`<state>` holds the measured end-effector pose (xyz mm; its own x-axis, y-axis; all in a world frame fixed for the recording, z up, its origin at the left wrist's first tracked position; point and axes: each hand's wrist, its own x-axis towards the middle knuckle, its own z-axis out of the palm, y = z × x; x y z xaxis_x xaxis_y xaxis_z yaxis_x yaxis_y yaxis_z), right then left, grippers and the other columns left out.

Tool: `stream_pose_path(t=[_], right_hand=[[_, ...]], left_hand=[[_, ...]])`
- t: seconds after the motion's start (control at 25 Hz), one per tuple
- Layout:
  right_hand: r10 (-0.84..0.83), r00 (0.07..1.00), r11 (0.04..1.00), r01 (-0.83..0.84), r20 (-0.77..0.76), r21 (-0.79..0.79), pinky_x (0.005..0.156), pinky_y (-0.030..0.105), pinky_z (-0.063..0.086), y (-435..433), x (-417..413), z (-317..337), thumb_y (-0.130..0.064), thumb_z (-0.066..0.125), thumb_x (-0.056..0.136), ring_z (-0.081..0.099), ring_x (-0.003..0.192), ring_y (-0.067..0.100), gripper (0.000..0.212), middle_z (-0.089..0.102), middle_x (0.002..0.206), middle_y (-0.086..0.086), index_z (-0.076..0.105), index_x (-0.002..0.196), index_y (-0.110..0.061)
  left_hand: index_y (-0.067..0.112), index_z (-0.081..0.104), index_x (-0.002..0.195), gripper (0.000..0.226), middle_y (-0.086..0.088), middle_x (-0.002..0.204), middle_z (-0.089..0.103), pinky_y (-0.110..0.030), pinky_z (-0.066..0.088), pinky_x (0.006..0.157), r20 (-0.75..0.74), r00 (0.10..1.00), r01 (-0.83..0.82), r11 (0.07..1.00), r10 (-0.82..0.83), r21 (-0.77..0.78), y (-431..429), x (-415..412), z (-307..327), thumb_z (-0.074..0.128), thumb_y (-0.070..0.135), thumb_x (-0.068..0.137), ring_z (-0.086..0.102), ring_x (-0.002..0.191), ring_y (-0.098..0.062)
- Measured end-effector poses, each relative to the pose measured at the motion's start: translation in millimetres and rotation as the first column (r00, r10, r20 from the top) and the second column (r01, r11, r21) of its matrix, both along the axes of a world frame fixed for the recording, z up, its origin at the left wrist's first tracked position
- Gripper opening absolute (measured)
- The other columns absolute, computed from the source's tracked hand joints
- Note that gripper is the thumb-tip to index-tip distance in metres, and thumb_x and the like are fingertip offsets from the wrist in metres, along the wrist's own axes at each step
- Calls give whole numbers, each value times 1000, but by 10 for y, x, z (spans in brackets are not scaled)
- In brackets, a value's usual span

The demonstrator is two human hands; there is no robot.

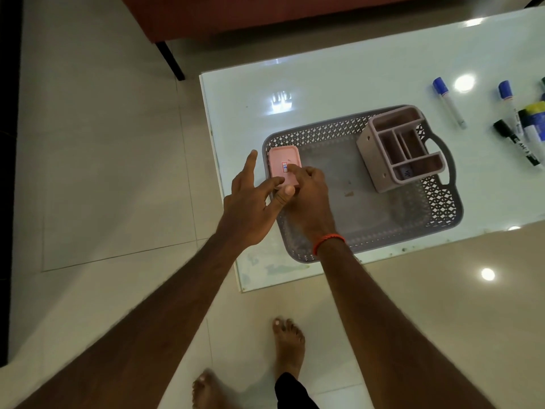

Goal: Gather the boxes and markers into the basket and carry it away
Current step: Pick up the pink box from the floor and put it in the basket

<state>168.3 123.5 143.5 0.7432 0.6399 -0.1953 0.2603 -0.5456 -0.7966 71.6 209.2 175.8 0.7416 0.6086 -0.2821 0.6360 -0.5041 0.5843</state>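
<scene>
Head view, looking down on a glass table [368, 69] over a tiled floor [103, 143]. Right hand [306, 199]: fingers curled, index tip pressing the top of the pink box [281, 160], thumb at the box's near end; whether the grip is closed around it cannot be told. Left hand [250, 202]: fingers spread apart, fingertips touching the near left edge of the same box. This box lies in the left end of the grey basket [427, 202], directly under the fingertips. Well to the right of both hands, a compartmented box [380, 160] stands tilted in the basket's far right end. Markers [448, 103] lie on the table beyond the basket's right handle, far from either hand. An orange band [327, 242] circles the right wrist.
</scene>
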Motion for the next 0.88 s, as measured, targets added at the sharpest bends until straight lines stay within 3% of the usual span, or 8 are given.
stream_pose_path(t=[0.12,0.24,0.32,0.52,0.6,0.72,0.8,0.88], right_hand=[[28,999,999,-27,36,-17,96,24,45,-26,-3,-26,-25,64,92,48,121,25,52,42,136,14,46,140,-14],[57,983,997,-47,174,-57,94,38,53,25,-35,-80,-29,67,88,45,124,29,55,41,137,15,44,136,-14],[100,951,990,-66,292,-122,87,40,56,55,-8,-90,-33,67,86,45,124,31,55,41,138,15,43,133,-15],[149,932,984,-106,332,-144,78,34,55,-76,126,-52,-30,57,94,59,105,32,30,54,121,17,60,113,-6],[184,877,976,-110,443,-188,72,31,54,-127,149,-49,-30,60,94,58,106,31,27,55,118,18,63,102,-5],[325,763,935,-169,559,-313,83,35,49,36,298,11,-39,75,78,46,122,29,48,51,131,11,57,116,-15],[450,760,881,-294,468,-370,95,42,49,185,412,78,-37,78,74,42,129,28,65,47,139,7,50,130,-22],[482,781,861,-339,398,-379,89,44,53,191,457,113,-38,77,75,44,127,29,67,43,141,6,47,134,-28]], left_hand=[[30,57,135,71,3,168,3,-62,20,116,-3,1000,27,1000,-27,-3,-45,-51,9,29,71,85,11,153,-28],[34,53,138,88,3,168,2,-64,20,115,6,999,36,999,-36,-8,-73,-115,-21,16,86,78,10,153,-29],[36,50,140,102,4,168,0,-64,19,115,13,999,39,999,-39,-10,-87,-160,-33,5,95,69,9,153,-29],[37,47,142,105,6,168,0,-66,20,116,26,999,42,999,-43,5,-97,-247,-46,4,96,68,9,153,-28],[36,47,142,104,5,168,0,-67,20,116,40,999,33,999,-33,12,-114,-255,-52,4,96,69,10,153,-28],[34,48,142,105,5,168,1,-66,20,116,45,998,31,999,-32,24,-145,-255,-24,4,96,69,11,153,-27],[34,48,142,102,5,168,0,-66,22,116,44,998,48,998,-49,28,-166,-266,-8,6,95,71,12,153,-28],[34,50,140,98,5,167,1,-66,25,114,60,996,61,998,-62,27,-176,-288,-7,9,93,74,15,152,-28]])
